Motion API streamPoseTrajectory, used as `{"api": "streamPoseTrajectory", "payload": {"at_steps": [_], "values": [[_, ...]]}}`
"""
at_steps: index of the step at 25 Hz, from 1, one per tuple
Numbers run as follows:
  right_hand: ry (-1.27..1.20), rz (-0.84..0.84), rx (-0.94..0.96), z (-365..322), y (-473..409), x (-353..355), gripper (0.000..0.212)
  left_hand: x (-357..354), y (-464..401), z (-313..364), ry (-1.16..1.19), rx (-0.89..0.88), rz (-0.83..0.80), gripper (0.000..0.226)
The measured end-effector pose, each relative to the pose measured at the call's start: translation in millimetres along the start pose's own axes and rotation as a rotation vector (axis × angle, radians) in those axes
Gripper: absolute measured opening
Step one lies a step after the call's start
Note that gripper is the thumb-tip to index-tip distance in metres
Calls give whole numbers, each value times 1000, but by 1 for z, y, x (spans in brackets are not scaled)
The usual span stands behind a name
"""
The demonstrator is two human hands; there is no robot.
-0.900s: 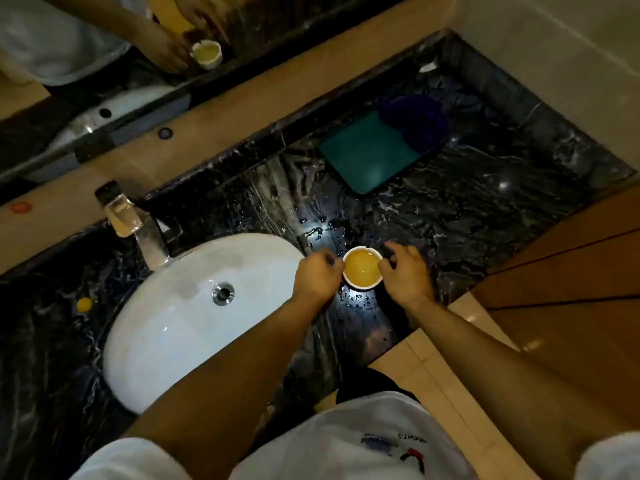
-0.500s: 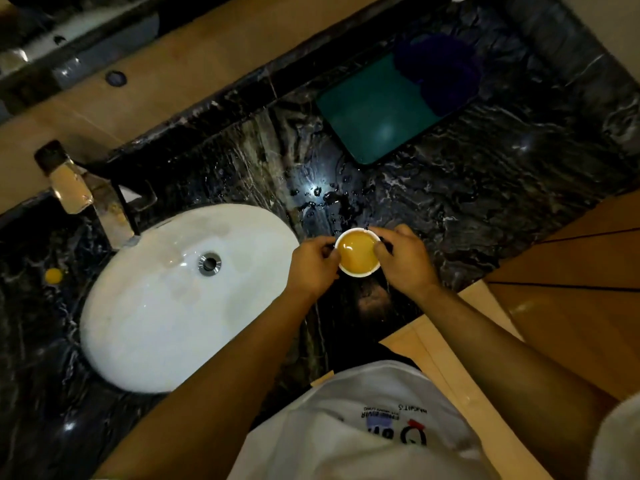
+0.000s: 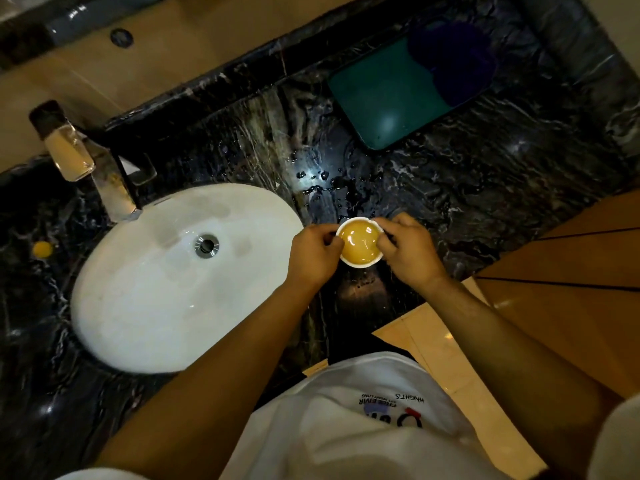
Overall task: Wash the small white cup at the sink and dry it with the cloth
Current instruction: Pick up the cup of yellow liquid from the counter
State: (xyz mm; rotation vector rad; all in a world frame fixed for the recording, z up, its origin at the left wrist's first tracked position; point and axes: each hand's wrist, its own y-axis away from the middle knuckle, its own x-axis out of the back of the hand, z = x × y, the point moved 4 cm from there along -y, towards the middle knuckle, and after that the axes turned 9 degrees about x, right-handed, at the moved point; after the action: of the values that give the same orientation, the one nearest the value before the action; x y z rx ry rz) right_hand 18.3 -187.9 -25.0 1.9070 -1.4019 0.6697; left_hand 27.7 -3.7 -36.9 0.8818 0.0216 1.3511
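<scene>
Both hands' grip pinching small white cup (image 3: 360, 244) by rim, left hand (image 3: 313, 252), right hand (image 3: 410, 256), cup upright, mouth up

Dim, warm light from overhead. Glare spots sit on the wet black worktop (image 3: 433, 188) just above centre and on the green tray (image 3: 388, 109) at one o'clock. Edges bow with wide-angle distortion; corners fall dark and soft.
</scene>
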Motion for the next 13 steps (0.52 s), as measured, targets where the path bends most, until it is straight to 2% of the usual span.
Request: {"api": "streamPoseTrajectory", "payload": {"at_steps": [4,7,9,11,13], "values": [[-20,36,41,-33,-4,-9,35,25,12,-17,139,107,49,23],[-59,23,61,-66,-11,-27,35,48,18,-42,642,354,2,18],[-87,14,72,-89,-18,-43,34,65,23,-60,929,495,-86,28],[-86,-2,116,-114,-25,-60,34,85,28,-78,1146,573,-156,37],[-109,-47,140,-139,-35,-81,34,104,31,-97,1300,569,-197,36]]}}
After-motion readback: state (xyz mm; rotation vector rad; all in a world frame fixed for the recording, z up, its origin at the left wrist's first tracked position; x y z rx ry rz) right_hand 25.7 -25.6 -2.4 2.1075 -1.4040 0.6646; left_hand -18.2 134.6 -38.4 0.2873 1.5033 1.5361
